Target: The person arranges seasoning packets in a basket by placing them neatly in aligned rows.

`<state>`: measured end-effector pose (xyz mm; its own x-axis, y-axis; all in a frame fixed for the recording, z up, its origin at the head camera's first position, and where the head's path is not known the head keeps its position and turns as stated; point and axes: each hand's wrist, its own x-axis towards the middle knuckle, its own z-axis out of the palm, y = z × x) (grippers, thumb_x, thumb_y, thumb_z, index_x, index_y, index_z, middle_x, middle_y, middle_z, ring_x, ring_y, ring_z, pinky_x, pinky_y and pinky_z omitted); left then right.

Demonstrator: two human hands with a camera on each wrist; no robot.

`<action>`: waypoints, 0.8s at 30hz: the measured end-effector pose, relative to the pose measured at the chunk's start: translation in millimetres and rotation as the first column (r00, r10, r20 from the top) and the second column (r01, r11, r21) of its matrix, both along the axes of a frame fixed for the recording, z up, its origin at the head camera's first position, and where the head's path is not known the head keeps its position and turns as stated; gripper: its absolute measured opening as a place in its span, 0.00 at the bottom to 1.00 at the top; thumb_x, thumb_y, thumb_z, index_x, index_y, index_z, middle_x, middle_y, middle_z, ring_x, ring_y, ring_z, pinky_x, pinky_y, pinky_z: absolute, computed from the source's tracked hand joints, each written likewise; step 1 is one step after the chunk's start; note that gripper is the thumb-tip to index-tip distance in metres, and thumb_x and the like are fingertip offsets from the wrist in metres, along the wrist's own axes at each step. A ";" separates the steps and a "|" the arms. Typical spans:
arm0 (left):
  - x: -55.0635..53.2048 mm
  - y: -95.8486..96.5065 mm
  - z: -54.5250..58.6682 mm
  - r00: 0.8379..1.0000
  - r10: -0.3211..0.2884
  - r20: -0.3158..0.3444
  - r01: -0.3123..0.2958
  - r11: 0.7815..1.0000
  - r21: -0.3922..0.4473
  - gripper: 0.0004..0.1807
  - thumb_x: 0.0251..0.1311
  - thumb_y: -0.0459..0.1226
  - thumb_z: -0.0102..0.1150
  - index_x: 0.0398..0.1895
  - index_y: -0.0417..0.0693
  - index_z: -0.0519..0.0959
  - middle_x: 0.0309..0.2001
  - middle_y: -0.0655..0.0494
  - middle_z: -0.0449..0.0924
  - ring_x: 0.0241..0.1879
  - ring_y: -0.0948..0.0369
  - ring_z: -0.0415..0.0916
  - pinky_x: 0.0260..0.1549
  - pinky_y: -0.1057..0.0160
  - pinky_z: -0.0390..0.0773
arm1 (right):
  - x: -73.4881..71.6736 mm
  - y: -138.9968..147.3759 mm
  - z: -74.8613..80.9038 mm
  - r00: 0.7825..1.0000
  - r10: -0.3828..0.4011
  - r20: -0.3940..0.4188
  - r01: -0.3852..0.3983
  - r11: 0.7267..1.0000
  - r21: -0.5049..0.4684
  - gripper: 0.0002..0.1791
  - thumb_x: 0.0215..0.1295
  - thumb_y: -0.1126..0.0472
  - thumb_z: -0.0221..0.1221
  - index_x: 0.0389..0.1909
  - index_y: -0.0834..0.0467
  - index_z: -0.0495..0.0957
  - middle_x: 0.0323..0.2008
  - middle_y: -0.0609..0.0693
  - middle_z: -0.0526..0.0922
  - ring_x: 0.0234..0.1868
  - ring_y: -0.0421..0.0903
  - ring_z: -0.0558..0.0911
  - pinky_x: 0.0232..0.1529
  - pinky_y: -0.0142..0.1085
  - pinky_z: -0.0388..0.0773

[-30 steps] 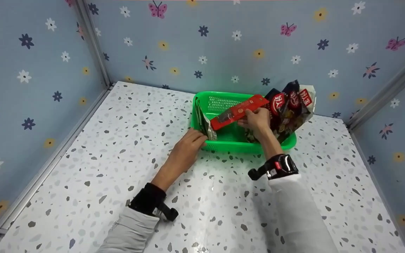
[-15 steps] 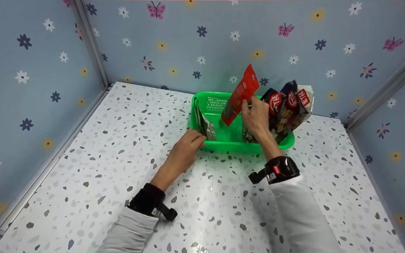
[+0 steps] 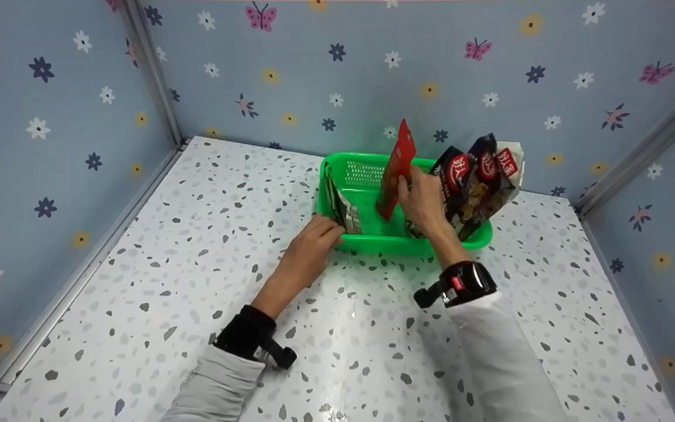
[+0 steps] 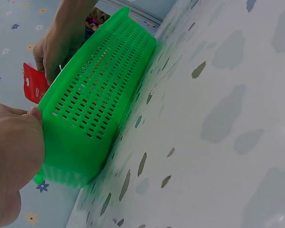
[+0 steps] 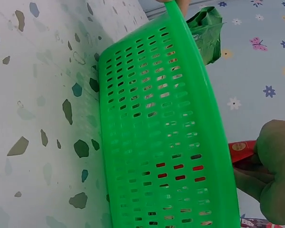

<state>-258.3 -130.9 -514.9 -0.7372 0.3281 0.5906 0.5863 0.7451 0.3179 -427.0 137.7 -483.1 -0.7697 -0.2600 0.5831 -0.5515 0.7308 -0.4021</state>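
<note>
A green plastic basket with slotted walls stands near the back wall. My right hand pinches a red packet, which stands upright, its lower end inside the basket. My left hand grips the basket's front rim near its left corner; the left wrist view shows the thumb on the rim. Beside that hand, a green packet leans against the basket's left end. Dark packets with red labels lean at the right end, close to my right hand.
A pale packet sticks out behind the dark ones over the basket's right end. The speckled white tabletop reaches to blue flowered panels at the back and both sides.
My right hand has turned the red packet from lying slanted across the basket to upright, then lowered it slightly. The left hand has stayed on the rim.
</note>
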 end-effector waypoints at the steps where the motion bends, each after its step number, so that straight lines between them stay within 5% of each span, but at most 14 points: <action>1: -0.2 0.1 0.3 1.000 0.001 -0.003 -0.001 1.000 0.002 0.11 0.82 0.33 0.62 0.58 0.38 0.88 0.54 0.47 0.89 0.61 0.50 0.85 0.85 0.50 0.73 | -1.0 0.0 -0.3 1.000 0.006 -0.006 -0.006 1.000 0.006 0.16 0.88 0.56 0.55 0.48 0.64 0.86 0.34 0.64 0.91 0.29 0.60 0.89 0.28 0.51 0.85; 12: 0.3 0.2 0.3 1.000 0.005 -0.002 -0.005 1.000 -0.008 0.12 0.82 0.33 0.63 0.59 0.37 0.88 0.55 0.46 0.89 0.62 0.50 0.85 0.85 0.50 0.72 | 36.5 -15.2 31.7 0.998 0.042 0.047 -0.039 0.997 -0.071 0.13 0.85 0.61 0.58 0.50 0.68 0.86 0.38 0.69 0.92 0.33 0.65 0.90 0.31 0.55 0.86; 18: 0.0 -0.2 -0.7 1.000 0.008 0.001 -0.008 1.000 -0.010 0.12 0.81 0.33 0.64 0.59 0.37 0.88 0.55 0.46 0.88 0.63 0.50 0.85 0.85 0.50 0.72 | 28.9 -12.4 25.1 0.996 0.018 0.083 -0.013 0.998 -0.060 0.14 0.83 0.57 0.61 0.44 0.66 0.86 0.31 0.65 0.89 0.25 0.57 0.85 0.23 0.42 0.76; 24: -0.5 -0.2 -1.2 1.000 0.005 -0.001 -0.005 1.000 -0.015 0.12 0.82 0.34 0.63 0.59 0.38 0.88 0.55 0.46 0.88 0.63 0.50 0.85 0.85 0.50 0.72 | 20.2 -10.0 16.2 0.994 -0.014 0.108 0.015 1.000 -0.009 0.18 0.84 0.53 0.62 0.45 0.67 0.88 0.29 0.65 0.87 0.25 0.57 0.83 0.23 0.42 0.71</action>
<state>-258.8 -131.1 -516.1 -0.7383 0.3331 0.5864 0.5828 0.7528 0.3061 -406.9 127.7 -466.9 -0.8316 -0.2431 0.4993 -0.4944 0.7338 -0.4660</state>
